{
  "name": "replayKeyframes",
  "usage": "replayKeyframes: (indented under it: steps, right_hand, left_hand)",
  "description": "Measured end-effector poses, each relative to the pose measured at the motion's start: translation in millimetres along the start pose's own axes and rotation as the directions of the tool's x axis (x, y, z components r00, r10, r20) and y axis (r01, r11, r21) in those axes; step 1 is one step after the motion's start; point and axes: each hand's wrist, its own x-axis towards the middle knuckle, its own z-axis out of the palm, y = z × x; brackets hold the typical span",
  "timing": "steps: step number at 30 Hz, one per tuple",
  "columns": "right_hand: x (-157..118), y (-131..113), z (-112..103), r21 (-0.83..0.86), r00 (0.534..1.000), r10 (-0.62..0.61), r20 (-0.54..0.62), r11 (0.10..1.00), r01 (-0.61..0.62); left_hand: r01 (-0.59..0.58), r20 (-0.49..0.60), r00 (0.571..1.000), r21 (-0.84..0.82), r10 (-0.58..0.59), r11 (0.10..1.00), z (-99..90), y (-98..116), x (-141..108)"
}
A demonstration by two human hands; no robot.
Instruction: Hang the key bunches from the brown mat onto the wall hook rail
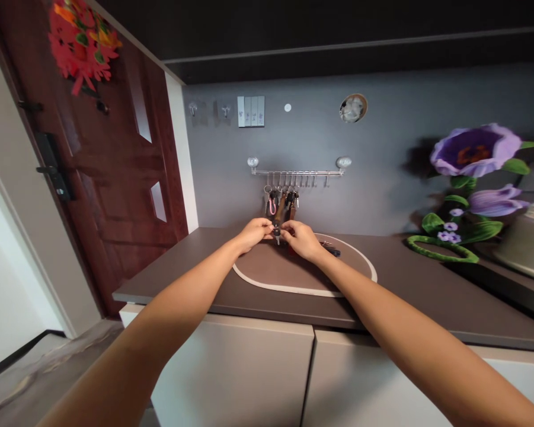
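Between their fingertips, my left hand (255,233) and my right hand (301,238) pinch a small key (276,232) with a dark head, its metal end pointing down. They hold it just above an oval brown mat (273,286) with a pale rim. Right behind my fingers, several bunches of keys (288,197) hang from the hooks of a clear wall rack (297,173), one with a pink loop (272,206). More dark keys (331,249) lie on the mat beyond my right wrist. My fingers partly cover the key.
Purple artificial flowers (475,151) with a green base stand at the right of the dark counter (409,296), beside a pale rounded object (528,240). A dark shelf (338,35) overhangs the counter. At left is a reddish-brown door (111,160). White cabinets (235,367) are below.
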Motion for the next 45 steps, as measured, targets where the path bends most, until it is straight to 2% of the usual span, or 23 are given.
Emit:
replayKeyframes:
  steps: [4,10,17,28,32,37,45]
  right_hand:
    - [-0.1,-1.5,-0.1,0.039,0.998,-0.048,-0.041,0.998,0.05]
    - [0.0,-5.0,-1.8,0.043,0.991,-0.04,-0.124,0.998,0.046]
    - [0.7,-2.7,-0.8,0.007,0.986,-0.082,-0.144,0.996,0.084]
    - [1.7,-1.4,-3.7,-0.001,0.986,-0.058,-0.155,0.998,0.058]
    - [2.2,-0.8,-4.6,0.077,0.986,-0.047,-0.158,0.995,0.06]
    - [3.0,-0.9,-5.7,0.201,0.987,0.005,-0.161,0.979,0.027]
    - [4.7,4.5,-2.1,0.429,0.99,0.088,-0.106,0.903,-0.034]
  left_hand:
    - [0.003,0.014,1.0,-0.114,-0.002,0.993,-0.4,2.1,-0.5]
    - [-0.005,0.034,0.999,-0.144,0.01,0.99,0.7,3.2,-3.1]
    - [-0.008,0.044,0.999,-0.156,0.015,0.988,0.7,2.5,-2.5]
    - [0.032,0.019,0.999,-0.16,-0.03,0.987,1.5,6.7,-5.4]
    - [0.068,0.023,0.998,-0.174,-0.065,0.982,2.3,6.1,-5.6]
    - [0.141,0.092,0.988,-0.16,-0.128,0.977,3.1,2.4,-6.4]
    - [0.122,0.175,0.978,-0.028,-0.116,0.992,5.0,-3.9,-6.5]
